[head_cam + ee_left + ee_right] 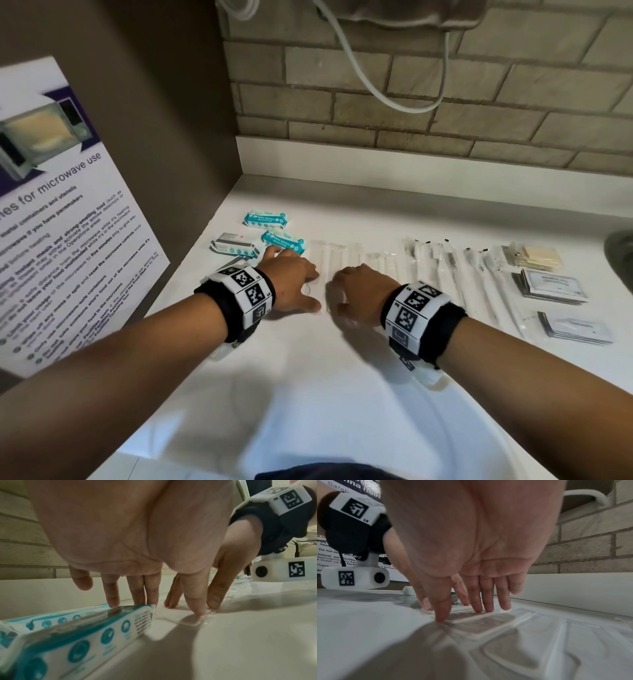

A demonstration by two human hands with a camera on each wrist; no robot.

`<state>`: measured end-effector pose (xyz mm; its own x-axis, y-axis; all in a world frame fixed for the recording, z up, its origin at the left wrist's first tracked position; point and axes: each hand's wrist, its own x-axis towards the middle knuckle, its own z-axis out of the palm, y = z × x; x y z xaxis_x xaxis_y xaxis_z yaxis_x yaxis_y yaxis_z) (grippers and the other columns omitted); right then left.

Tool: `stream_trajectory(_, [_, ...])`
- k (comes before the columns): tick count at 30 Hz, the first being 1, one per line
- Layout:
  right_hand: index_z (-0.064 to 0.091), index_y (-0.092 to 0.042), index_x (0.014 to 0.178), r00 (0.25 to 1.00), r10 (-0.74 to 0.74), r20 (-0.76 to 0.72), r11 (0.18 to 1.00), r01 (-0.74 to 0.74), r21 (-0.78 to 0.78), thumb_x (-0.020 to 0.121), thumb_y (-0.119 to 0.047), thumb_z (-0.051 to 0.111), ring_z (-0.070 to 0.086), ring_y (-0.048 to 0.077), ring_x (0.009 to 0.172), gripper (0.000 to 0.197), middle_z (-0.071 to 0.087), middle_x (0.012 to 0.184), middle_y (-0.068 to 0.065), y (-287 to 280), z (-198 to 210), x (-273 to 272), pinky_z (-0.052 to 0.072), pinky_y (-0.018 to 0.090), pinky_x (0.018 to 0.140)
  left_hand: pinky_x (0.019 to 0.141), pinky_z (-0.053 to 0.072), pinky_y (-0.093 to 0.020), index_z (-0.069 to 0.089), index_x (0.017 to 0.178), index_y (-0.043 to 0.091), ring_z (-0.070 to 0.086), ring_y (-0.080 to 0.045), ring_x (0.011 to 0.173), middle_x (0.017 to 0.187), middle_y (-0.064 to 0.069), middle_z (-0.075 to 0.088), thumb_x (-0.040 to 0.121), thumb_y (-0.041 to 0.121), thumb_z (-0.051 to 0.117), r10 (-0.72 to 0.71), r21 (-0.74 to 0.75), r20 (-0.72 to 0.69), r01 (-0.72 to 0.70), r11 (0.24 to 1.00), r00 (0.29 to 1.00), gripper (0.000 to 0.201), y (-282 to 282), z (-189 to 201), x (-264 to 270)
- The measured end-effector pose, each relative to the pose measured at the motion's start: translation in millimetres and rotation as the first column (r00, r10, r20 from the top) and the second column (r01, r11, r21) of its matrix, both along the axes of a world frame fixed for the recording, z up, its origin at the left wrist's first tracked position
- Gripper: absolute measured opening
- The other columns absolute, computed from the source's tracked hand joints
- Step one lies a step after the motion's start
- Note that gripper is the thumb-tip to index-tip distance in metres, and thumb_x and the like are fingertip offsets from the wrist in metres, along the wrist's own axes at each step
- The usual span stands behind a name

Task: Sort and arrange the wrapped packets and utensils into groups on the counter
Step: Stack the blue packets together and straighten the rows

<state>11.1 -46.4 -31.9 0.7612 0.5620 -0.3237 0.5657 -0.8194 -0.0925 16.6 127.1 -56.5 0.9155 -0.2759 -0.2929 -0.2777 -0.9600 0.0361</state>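
Both hands lie flat on the white counter (308, 394), side by side. My left hand (294, 284) has straight fingers (113, 595) touching down behind a teal wipes packet (85, 628), while its thumb presses the end of a clear-wrapped utensil (188, 622). My right hand (363, 291) presses straight fingers (486, 601) and thumb on a clear wrapper (471, 618). Several clear-wrapped white utensils (337, 255) lie in a row between and beyond the hands. Two teal wipes packets (265, 219) (282, 241) and a grey packet (234, 246) sit to the left.
Right of the hands lies a row of wrapped utensils with black tips (445, 267), then beige packets (536, 257) and stacks of white sachets (551, 286) (579, 330). A microwave notice (61, 222) leans at the left. A brick wall (411, 102) with a hanging cable (394, 99) backs the counter.
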Motion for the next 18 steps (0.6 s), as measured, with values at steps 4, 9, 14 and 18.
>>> stream_trajectory(4, [0.056, -0.012, 0.126, 0.999, 0.031, -0.01, 0.999, -0.031, -0.012, 0.092, -0.03, 0.048, 0.054, 0.03, 0.116, 0.04, 0.06, 0.124, 0.01, -1.2, 0.5, 4.0, 0.038, 0.034, 0.097, 0.114, 0.01, -0.046, 0.056, 0.128, 0.028, 0.032, -0.021, 0.139, 0.138, 0.008, 0.054, 0.08, 0.066, 0.057, 0.024, -0.073, 0.021, -0.022, 0.997, 1.0, 0.061, 3.6, 4.5, -1.4])
stream_trajectory(9, [0.054, -0.014, 0.131, 0.999, 0.037, 0.01, 0.998, -0.037, 0.055, 0.088, -0.035, 0.054, 0.054, 0.029, 0.119, 0.048, 0.06, 0.128, 0.009, -0.3, 7.5, 21.6, 0.042, 0.036, 0.101, 0.114, 0.014, -0.04, 0.05, 0.137, 0.035, 0.032, -0.02, 0.14, 0.148, 0.008, 0.045, 0.089, 0.054, 0.055, 0.169, -0.171, 0.107, -0.149, 0.974, 0.98, 0.052, 15.3, 28.6, 0.8])
stream_trajectory(14, [0.047, -0.02, 0.139, 0.992, 0.11, 0.062, 0.992, -0.113, 0.049, 0.091, -0.04, 0.053, 0.051, 0.028, 0.125, 0.052, 0.052, 0.139, 0.006, 10.1, 19.4, 45.4, 0.043, 0.038, 0.103, 0.111, 0.032, -0.037, 0.054, 0.134, 0.03, 0.044, -0.024, 0.13, 0.145, -0.001, 0.048, 0.095, 0.02, 0.052, 0.4, -0.256, 0.082, -0.369, 0.894, 0.913, 0.041, 54.8, 46.2, 10.4])
stream_trajectory(18, [0.048, -0.018, 0.137, 0.983, 0.165, 0.08, 0.986, -0.166, 0.005, 0.091, -0.043, 0.053, 0.051, 0.027, 0.123, 0.052, 0.053, 0.137, 0.006, 31.1, 23.8, 69.6, 0.044, 0.041, 0.102, 0.111, 0.033, -0.03, 0.049, 0.14, 0.02, 0.042, -0.025, 0.135, 0.149, -0.006, 0.043, 0.09, -0.002, 0.049, 0.51, -0.209, 0.026, -0.494, 0.844, 0.86, 0.054, 85.9, 43.8, 21.6])
